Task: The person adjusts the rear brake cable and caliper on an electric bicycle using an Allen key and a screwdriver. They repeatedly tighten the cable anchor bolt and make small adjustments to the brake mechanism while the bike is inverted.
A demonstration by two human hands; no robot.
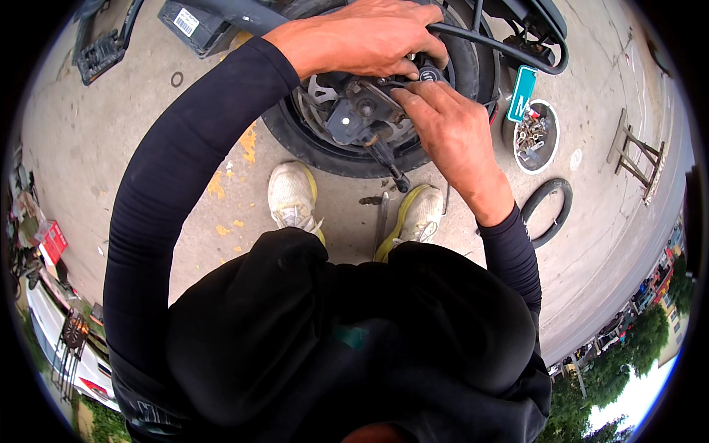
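A scooter-type wheel with a black tyre [354, 166] stands in front of me, with a metal bracket [367, 107] and brake parts over its hub. My left hand [369, 37] reaches across its top, fingers and thumb curled down at the hub's right side. Close below it, my right hand [452, 125] has its fingertips bent together at the bracket's edge. Between the two hands shows a dark round-ended part [429, 74]. What either hand grips is hidden by the fingers. A black arm with a rubber end [388, 164] sticks out toward my feet.
A white-rimmed bucket [555, 140] of loose metal hardware stands at right under a green plate [522, 94]. Nearby lie a black rubber ring [564, 214] and a small wooden stool [641, 162]. A long metal tool [382, 218] rests between my shoes. A dark box [193, 29] is at upper left.
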